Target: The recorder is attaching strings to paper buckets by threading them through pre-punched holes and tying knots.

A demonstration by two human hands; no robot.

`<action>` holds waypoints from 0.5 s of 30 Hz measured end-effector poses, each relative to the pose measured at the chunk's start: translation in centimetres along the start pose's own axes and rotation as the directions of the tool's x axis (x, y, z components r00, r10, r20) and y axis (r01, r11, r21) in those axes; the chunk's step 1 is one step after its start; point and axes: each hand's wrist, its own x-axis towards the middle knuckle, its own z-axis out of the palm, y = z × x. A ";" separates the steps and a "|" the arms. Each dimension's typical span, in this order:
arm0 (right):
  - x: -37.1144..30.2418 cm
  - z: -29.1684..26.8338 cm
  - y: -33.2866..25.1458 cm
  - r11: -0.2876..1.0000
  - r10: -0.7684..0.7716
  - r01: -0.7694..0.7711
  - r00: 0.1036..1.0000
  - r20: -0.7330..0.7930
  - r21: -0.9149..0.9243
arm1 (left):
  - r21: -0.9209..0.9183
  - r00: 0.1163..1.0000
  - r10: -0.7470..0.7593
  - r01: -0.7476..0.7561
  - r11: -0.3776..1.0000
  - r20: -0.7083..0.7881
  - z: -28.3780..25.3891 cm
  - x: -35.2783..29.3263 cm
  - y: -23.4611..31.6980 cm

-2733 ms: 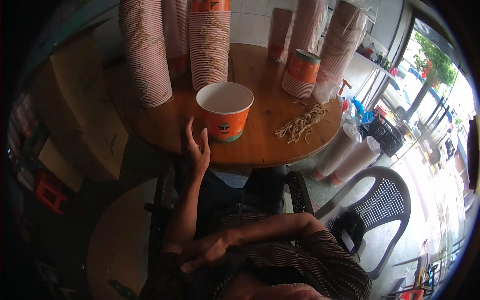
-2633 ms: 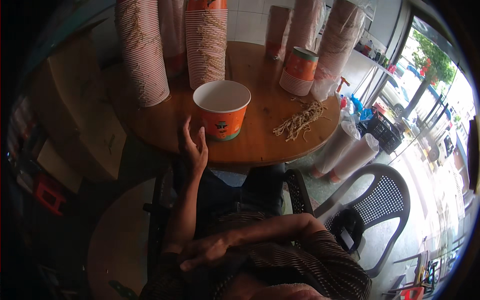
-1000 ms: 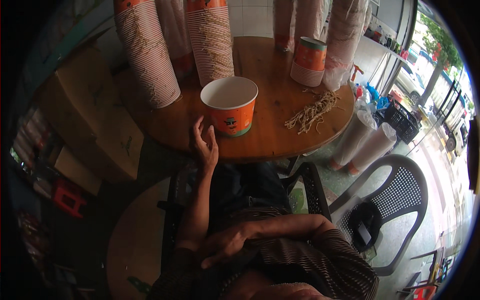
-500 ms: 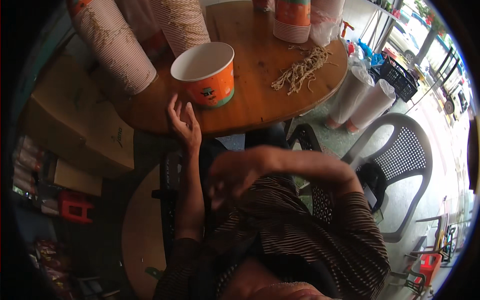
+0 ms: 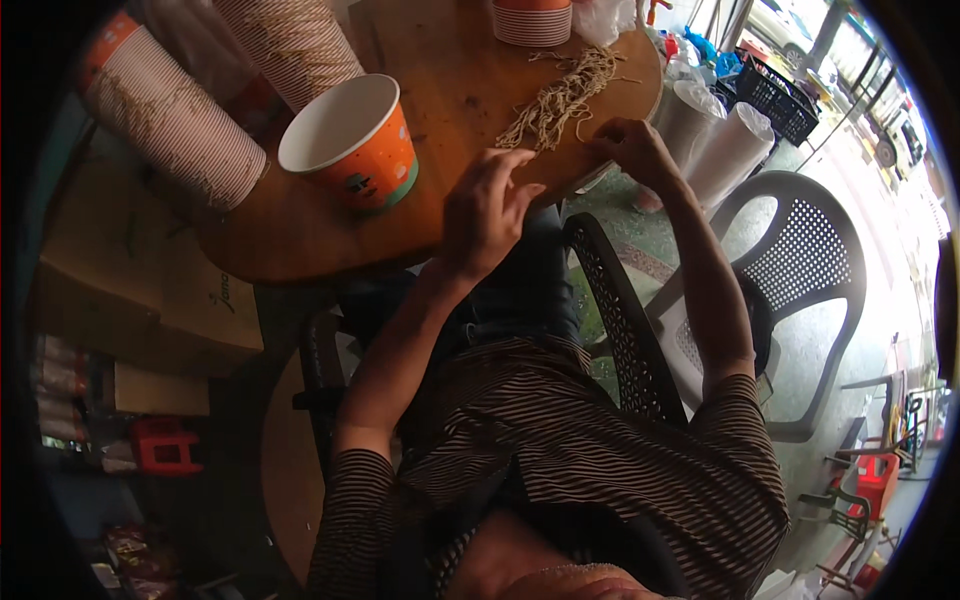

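While left hand hovers spread | right hand curls at stringy tan bundle | round wooden table

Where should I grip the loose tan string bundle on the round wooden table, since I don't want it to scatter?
Pinch the tan string bundle at its tighter near end, by the left hand, coming from above: it lies flat on the round wooden table, and its far end frays apart.
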 end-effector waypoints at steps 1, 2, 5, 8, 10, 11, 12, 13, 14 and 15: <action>0.2 0.4 0.2 0.999 0.024 -0.026 0.999 -0.038 -0.046 | -0.037 1.000 0.006 -0.005 0.999 0.016 1.1 0.8 -0.4; 0.6 0.6 0.2 0.994 0.044 -0.051 0.996 -0.078 -0.093 | -0.038 1.000 0.017 -0.017 0.999 0.015 1.7 1.0 -0.4; 1.3 1.7 -0.8 0.973 0.023 -0.036 0.998 -0.059 -0.228 | 0.009 0.997 -0.008 0.007 1.000 0.082 3.0 1.7 -1.3; 1.3 2.1 0.2 0.971 -0.120 0.094 0.987 -0.107 -0.222 | 0.067 0.993 0.117 -0.117 0.991 0.008 4.3 1.7 -1.4; 1.5 1.8 -0.3 0.957 -0.120 0.088 0.988 -0.100 -0.276 | -0.028 0.997 -0.025 0.027 0.999 0.078 4.4 1.7 -1.0; 1.7 1.5 -0.4 0.952 -0.108 0.094 0.994 -0.031 -0.292 | -0.009 0.999 0.011 -0.010 1.000 0.039 4.7 1.8 -1.0; 1.8 1.0 -0.4 0.945 -0.090 0.097 0.995 0.036 -0.313 | -0.012 1.000 0.020 -0.020 1.000 0.019 4.9 2.0 -1.2; 2.1 0.7 -0.6 0.937 -0.115 0.146 0.987 0.114 -0.317 | -0.009 0.999 0.047 -0.047 0.999 -0.002 5.0 2.3 -1.6; 2.1 0.6 -0.7 0.930 -0.130 0.163 0.984 0.118 -0.331 | -0.008 0.997 0.072 -0.072 0.997 -0.022 5.2 2.5 -1.9; 2.1 0.4 -1.4 0.968 -0.141 0.168 0.978 0.154 -0.184 | -0.063 0.999 0.019 -0.021 0.998 -0.035 5.9 2.6 -2.6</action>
